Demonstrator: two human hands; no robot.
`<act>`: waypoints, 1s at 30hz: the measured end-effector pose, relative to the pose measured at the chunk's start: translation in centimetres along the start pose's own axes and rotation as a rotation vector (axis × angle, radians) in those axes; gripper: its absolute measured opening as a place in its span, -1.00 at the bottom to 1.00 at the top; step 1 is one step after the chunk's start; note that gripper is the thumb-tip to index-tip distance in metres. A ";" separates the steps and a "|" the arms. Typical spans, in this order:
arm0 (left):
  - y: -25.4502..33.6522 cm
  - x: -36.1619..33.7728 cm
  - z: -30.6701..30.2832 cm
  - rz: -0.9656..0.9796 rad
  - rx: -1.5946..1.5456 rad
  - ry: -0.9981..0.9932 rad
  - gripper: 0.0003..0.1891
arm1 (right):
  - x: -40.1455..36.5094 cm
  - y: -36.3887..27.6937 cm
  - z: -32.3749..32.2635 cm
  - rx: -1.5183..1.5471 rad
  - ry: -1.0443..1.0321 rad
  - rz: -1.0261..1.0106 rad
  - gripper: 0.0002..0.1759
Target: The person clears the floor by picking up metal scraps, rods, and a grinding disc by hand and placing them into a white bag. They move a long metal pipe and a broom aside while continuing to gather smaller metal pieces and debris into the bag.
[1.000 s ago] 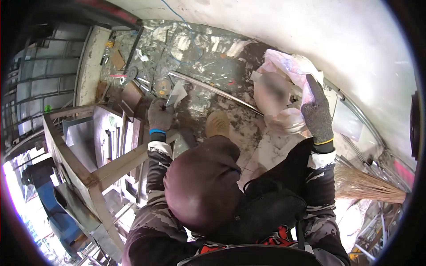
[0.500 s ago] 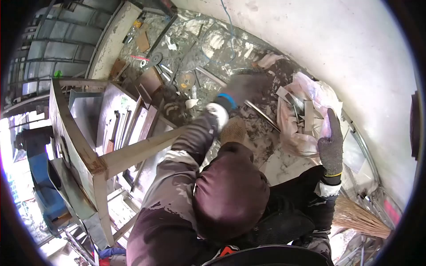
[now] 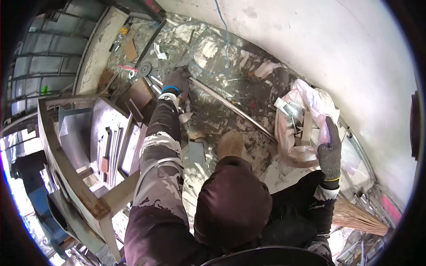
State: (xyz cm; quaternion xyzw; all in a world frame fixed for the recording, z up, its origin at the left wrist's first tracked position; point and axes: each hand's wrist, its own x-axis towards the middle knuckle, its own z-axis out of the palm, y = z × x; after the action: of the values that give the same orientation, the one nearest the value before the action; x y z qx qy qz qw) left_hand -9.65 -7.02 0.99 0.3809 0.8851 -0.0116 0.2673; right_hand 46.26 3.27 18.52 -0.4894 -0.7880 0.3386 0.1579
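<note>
My left hand, in a dark grey glove with a blue band, reaches down to the littered floor beside the upper end of a metal tube. Its fingers are blurred, and what lies under them is hidden. On the right, my right hand, in a grey knit glove with a yellow edge, grips the near side of a whitish plastic bag. Inside the opened bag are flat scrap pieces. The tube's lower end lies close to the bag.
A wooden frame with panels and metal strips stands on the left. Near my left hand lie a grey disc and a brown board. A blue cord trails by the white wall. A straw broom lies lower right.
My left hand has swept left, away from the bag, to the floor where an orange-brown disc showed earlier. My right hand stays at the bag.
</note>
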 end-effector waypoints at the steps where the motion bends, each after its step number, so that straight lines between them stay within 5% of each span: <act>1: -0.4 1.3 0.6 0.103 0.053 0.084 -0.45 | 0.3 0.0 0.0 0.015 -0.002 0.019 -0.29; 10: -1.9 7.2 2.5 0.242 0.160 0.151 -0.39 | 2.0 -0.4 0.7 0.037 0.024 0.149 -0.12; 14: -4.8 4.6 2.0 0.229 0.165 0.078 -0.49 | 1.6 -0.2 0.8 0.098 0.057 0.077 -0.14; 17: -3.5 1.4 0.9 0.041 0.200 -0.032 -0.29 | 1.3 -0.2 1.0 0.030 0.090 0.037 -0.17; 20: -6.6 0.6 3.1 0.136 0.363 -0.174 -0.32 | 1.1 0.2 1.2 0.102 0.097 0.121 -0.16; 22: -8.0 -1.1 4.8 0.128 0.302 -0.043 -0.29 | 0.5 0.1 1.3 0.101 0.086 0.093 -0.14; 28: 5.5 -9.3 -2.9 -0.360 0.113 -0.030 -0.37 | -0.1 -0.2 0.5 0.104 0.075 0.040 -0.10; 30: 3.5 -6.3 5.6 -0.276 -0.107 -0.042 -0.44 | 0.0 -0.2 0.8 0.154 0.074 0.059 -0.10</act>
State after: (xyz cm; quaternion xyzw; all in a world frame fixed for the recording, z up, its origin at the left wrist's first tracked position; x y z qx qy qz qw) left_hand -1.10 -9.97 -0.14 0.2404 0.9227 -0.0091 0.3013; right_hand 45.61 2.87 18.08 -0.5111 -0.7385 0.3842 0.2140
